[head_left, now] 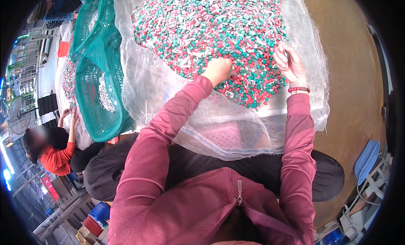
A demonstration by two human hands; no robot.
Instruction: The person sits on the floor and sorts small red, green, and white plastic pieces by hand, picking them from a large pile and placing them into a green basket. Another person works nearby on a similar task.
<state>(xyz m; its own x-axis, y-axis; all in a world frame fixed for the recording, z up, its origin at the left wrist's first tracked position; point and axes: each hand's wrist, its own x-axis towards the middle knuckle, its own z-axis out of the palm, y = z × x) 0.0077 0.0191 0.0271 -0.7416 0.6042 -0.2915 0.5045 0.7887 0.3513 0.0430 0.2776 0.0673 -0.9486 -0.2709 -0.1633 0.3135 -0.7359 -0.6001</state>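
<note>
The left hand [218, 71] and the right hand [290, 63] were held apart: the left was bent down on a big pile of little red, green and white pieces [206, 30], and the right was curled at the pile's right edge, but whether anything was pinched in either one could not be told. The pile was spread out past both hands on a cloudy see-through sheet [139, 76], and a red bead bracelet [299, 89] was worn just below the right hand. Well to the left of both hands, white bits [105, 95] were held in a green net basket [120, 118].
</note>
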